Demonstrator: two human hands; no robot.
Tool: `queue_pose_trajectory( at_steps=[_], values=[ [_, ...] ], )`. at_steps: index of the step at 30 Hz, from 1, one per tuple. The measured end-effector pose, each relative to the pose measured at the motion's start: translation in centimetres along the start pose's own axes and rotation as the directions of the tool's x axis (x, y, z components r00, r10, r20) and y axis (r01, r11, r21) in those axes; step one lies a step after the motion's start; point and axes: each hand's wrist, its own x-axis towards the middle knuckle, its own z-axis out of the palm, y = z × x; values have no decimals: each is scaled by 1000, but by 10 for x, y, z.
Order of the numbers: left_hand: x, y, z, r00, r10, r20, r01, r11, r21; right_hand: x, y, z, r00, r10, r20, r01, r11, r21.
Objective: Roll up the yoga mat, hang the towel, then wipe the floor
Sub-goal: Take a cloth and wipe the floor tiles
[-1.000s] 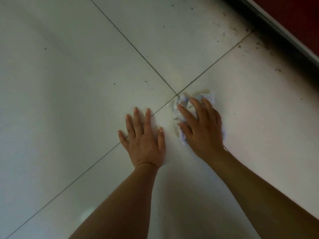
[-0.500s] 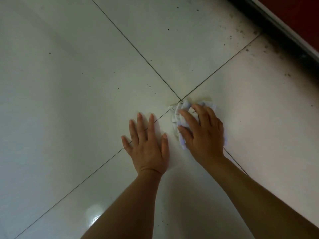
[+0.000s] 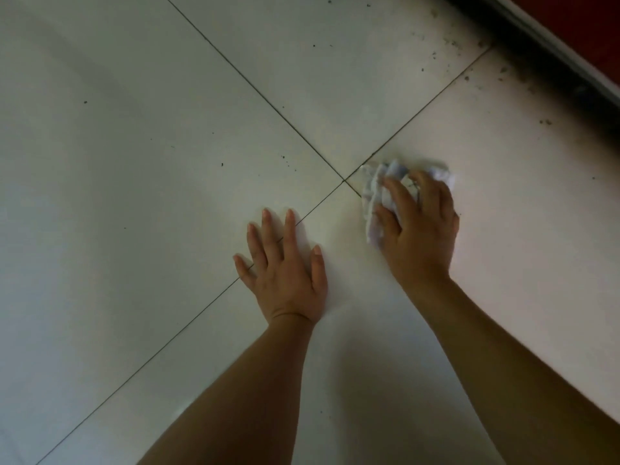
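Your left hand (image 3: 285,273) lies flat on the white tiled floor (image 3: 134,162) just below the centre of the frame, fingers straight and slightly spread, palm down, holding nothing. A grout line runs under its fingers. Your right hand (image 3: 422,229) is right of centre, just beside the left but not touching it, and its fingers are curled over a crumpled white cloth (image 3: 372,196) with faint bluish marks, pressing it against the tile. The cloth bunches out past your fingertips toward the top and the left of the hand. It sits just right of the grout crossing (image 3: 344,180), where four tiles meet, and its left edge reaches the joint line there. Both forearms come in bare from the bottom edge. Toward the upper right of the frame, dark specks (image 3: 503,70) of dirt are scattered on the tiles, thickest along a dark strip (image 3: 543,52) that runs diagonally across that corner, with a red surface (image 3: 587,18) beyond it. A few lone specks dot the tiles at left.
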Motion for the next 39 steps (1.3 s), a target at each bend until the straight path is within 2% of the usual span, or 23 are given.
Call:
queue_pose_trajectory(
  at_steps=[2, 5, 6, 7, 9, 10, 12, 16, 18, 20, 24, 27, 30, 33, 35, 38, 39],
  values=[
    [0, -1, -2, 1000, 9, 16, -9, 1000, 12, -30, -15, 2, 997, -55, 54, 54, 998, 11],
    [0, -3, -3, 999, 9, 35, -10, 1000, 17, -43, -16, -1, 970, -208, 127, 211, 977, -8],
    [0, -3, -3, 1000, 2, 29, -2, 1000, 18, -35, -7, -6, 976, -189, 106, 192, 981, -21],
    [-1, -3, -2, 1000, -5, 25, 5, 1000, 14, -26, 5, -12, 992, -107, 72, 109, 993, -32],
    [-1, -2, -2, 1000, -8, 29, 8, 1000, 2, -12, 27, -24, 990, 139, 22, -138, 990, -27],
    [-1, -1, -2, 1000, -1, 29, 1, 1000, -4, -12, 31, -26, 979, 205, -1, -205, 978, -34],
    [-1, 0, -4, 1000, 18, 22, -18, 1000, -10, -25, 22, -23, 981, 190, -23, -191, 981, -36],
    [0, -3, -6, 998, 29, 57, -30, 999, 14, -85, 10, -14, 1000, -8, 18, 8, 1000, -12],
    [0, -3, -7, 998, 40, 45, -40, 999, 10, -106, 26, -23, 999, -35, 32, 36, 999, -30],
    [-2, -3, -7, 998, 67, 19, -67, 998, -1, -112, 52, -37, 1000, 13, 14, -12, 999, -47],
    [-3, -2, -2, 975, 219, -42, -218, 975, 34, -88, 96, -62, 959, 271, -82, -273, 962, -18],
    [-10, 3, -5, 921, 388, 31, -389, 915, 110, -80, 94, -63, 964, 252, -83, -257, 965, -55],
    [-50, 12, -8, 805, 548, 226, -583, 802, 133, -117, 84, -58, 998, 56, 2, -56, 998, 0],
    [-102, 19, -1, 734, 590, 336, -658, 741, 136, -166, 95, -68, 992, -110, 55, 109, 994, 19],
    [-128, 25, 6, 707, 598, 376, -684, 713, 153, -178, 120, -80, 998, -55, 22, 55, 998, -4],
    [-158, 35, 14, 609, 647, 459, -773, 614, 159, -177, 153, -100, 974, 228, -18, -227, 973, 24],
    [-167, 38, 16, 573, 662, 483, -799, 582, 151, -179, 156, -102, 960, 280, -23, -279, 960, 25]
  ],
)
